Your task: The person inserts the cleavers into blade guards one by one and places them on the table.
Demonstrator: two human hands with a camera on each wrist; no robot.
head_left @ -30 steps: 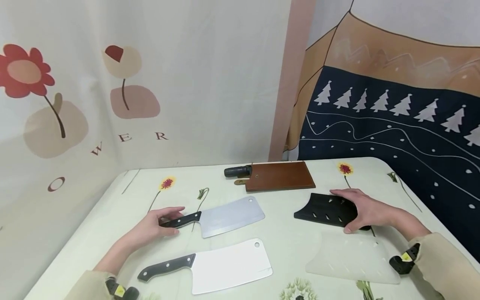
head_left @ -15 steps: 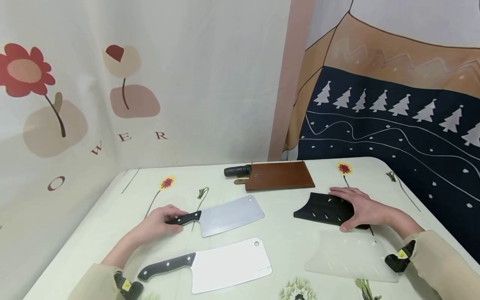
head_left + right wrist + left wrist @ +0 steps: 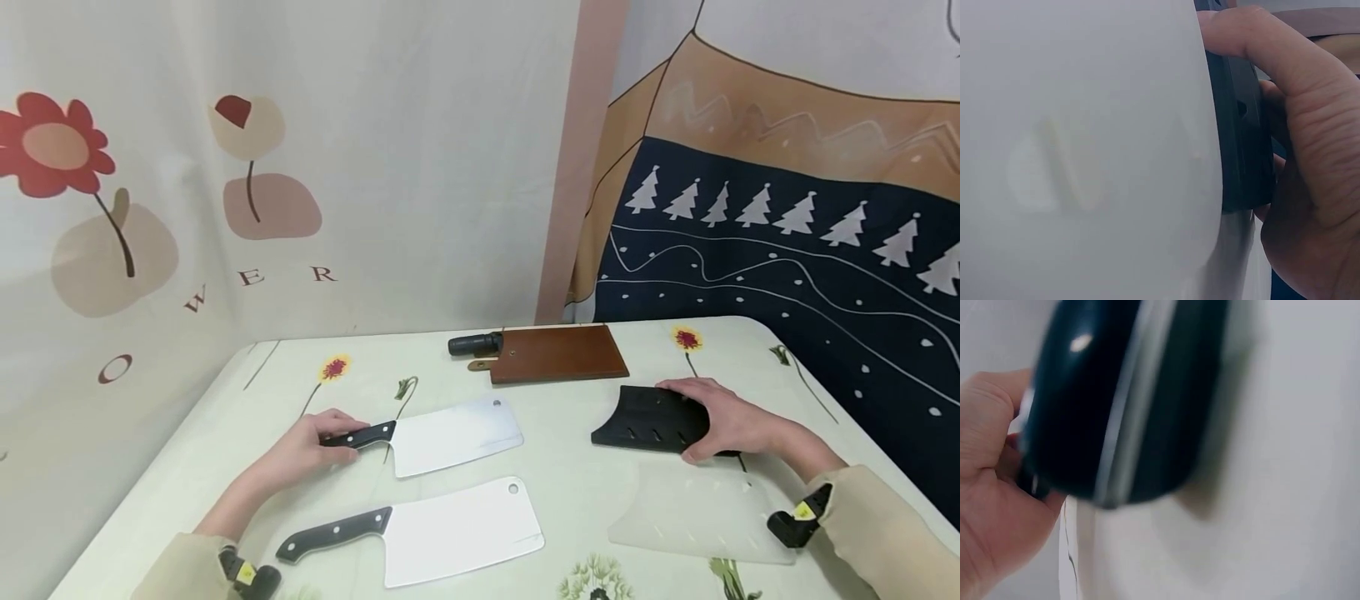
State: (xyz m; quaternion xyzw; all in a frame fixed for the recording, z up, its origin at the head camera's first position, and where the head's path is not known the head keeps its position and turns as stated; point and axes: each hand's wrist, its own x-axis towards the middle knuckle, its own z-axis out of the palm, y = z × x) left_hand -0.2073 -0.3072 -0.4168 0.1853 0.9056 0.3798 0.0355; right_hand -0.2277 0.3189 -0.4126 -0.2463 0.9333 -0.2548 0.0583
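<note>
My left hand grips the black riveted handle of the farther cleaver, whose broad blade points right. Nearer the front edge, a second cleaver lies with its handle to the left; a large dark handle end, apparently its own, fills much of the left wrist view. At the right, my right hand holds a black slotted blade sheath by its right end, thumb on the near edge and fingers over the far edge. A translucent white sheath lies just in front and looms large in the right wrist view.
At the back of the table lies a brown leather sheath with a black handle sticking out leftward. A pale flower-printed cloth covers the table. Patterned curtains stand behind it.
The left hand's fingers have closed round the handle, and that cleaver has shifted slightly left with its blade tilting to look brighter. The black sheath has tilted a little in the right hand.
</note>
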